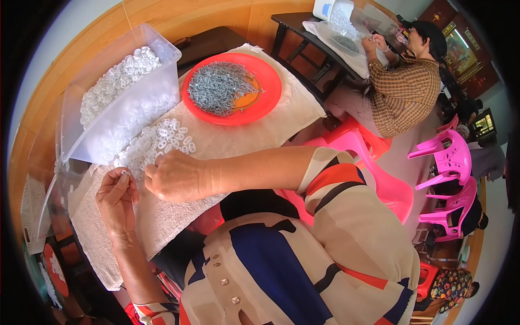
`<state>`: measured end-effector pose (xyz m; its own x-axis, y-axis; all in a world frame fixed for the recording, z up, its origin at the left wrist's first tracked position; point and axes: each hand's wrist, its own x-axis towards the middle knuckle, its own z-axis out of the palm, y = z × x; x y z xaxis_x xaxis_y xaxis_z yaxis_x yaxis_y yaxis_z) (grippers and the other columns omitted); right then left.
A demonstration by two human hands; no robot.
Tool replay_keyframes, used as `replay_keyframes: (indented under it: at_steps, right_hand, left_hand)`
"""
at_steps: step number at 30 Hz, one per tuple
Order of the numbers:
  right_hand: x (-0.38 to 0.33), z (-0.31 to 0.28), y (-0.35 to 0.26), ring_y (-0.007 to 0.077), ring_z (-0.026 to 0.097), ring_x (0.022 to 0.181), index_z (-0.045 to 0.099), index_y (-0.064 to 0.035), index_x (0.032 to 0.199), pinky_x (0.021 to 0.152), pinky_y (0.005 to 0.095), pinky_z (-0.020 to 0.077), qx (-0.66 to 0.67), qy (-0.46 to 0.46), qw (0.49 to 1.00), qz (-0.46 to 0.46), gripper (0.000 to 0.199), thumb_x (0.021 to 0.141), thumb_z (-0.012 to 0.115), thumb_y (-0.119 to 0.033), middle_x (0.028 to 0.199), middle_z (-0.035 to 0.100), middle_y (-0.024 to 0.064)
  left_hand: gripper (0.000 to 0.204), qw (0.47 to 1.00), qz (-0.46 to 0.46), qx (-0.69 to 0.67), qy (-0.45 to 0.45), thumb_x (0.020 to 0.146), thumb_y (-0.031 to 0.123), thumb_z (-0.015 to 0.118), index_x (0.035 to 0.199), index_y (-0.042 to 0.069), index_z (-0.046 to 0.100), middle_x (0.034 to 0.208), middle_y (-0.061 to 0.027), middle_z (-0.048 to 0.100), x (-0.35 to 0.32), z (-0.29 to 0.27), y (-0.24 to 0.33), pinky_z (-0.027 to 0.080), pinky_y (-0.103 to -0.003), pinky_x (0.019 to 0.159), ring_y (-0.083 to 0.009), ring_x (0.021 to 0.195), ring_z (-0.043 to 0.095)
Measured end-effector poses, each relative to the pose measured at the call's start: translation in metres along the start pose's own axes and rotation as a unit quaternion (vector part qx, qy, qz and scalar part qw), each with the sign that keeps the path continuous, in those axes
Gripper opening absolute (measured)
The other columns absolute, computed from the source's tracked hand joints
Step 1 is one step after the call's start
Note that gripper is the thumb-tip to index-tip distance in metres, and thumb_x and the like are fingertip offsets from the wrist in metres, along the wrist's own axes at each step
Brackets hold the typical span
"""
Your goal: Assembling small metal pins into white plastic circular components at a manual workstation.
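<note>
My left hand (116,195) pinches a small white plastic piece (125,172) between thumb and fingertips. Close beside it, my right hand (179,176) is closed with its back toward me; whatever its fingers hold is hidden. Just beyond both hands, a loose heap of white oval plastic pieces with holes (162,138) lies on the pale towel (292,105). Farther off, a red plate (268,97) carries a pile of small silvery screws (216,86). At the far left, a clear plastic bin (130,108) stands tilted, filled with more of the white pieces.
At the back right a person in a checked shirt (406,86) sits at another dark table (292,24) with a white tub (333,11). Pink plastic chairs (452,157) stand at the right. Another red plate (51,260) shows at the lower left.
</note>
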<state>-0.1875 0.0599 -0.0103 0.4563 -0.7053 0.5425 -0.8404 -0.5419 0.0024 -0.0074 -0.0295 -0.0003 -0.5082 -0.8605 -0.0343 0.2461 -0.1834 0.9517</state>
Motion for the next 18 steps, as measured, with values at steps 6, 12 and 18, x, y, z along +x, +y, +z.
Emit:
replay_keyframes:
  at_steps: [6, 12, 18]
  right_hand:
    - [-0.0018, -0.0013, -0.0033, 0.0265, 0.063, 0.061, 0.059, 0.0008, 0.072, 0.047, 0.0375, 0.0504, -0.028, -0.01, 1.0, -0.005, 0.016, 0.072, 0.062, -0.015, 0.07, 0.059, 0.013]
    - [0.0012, -0.0076, -0.002, 0.0269, 0.063, 0.059, 0.059, 0.0008, 0.071, 0.046, 0.0381, 0.049, -0.033, -0.048, 0.998, 0.018, 0.018, 0.071, 0.062, -0.017, 0.066, 0.059, 0.012]
    - [0.0013, -0.0069, -0.0064, 0.0259, 0.061, 0.059, 0.059, 0.0001, 0.07, 0.044, 0.0364, 0.0446, -0.094, -0.055, 0.994, -0.027, 0.02, 0.071, 0.062, -0.02, 0.066, 0.058, 0.0138]
  left_hand:
    - [0.009, 1.0, -0.008, -0.011, -0.015, 0.093, 0.003, 0.057, 0.099, -0.003, 0.06, 0.083, -0.0074, 0.062, -0.0019, 0.0029, 0.0005, 0.044, -0.023, 0.049, -0.0118, 0.065, 0.058]
    - [0.009, 1.0, -0.005, -0.013, -0.022, 0.093, 0.003, 0.057, 0.099, -0.003, 0.06, 0.084, -0.0074, 0.062, -0.0013, 0.0043, 0.001, 0.044, -0.023, 0.048, -0.0117, 0.065, 0.058]
    - [0.01, 1.0, -0.023, 0.0, -0.012, 0.092, 0.003, 0.057, 0.1, -0.003, 0.06, 0.084, -0.0077, 0.062, -0.0005, 0.0059, 0.0019, 0.044, -0.023, 0.048, -0.0118, 0.065, 0.058]
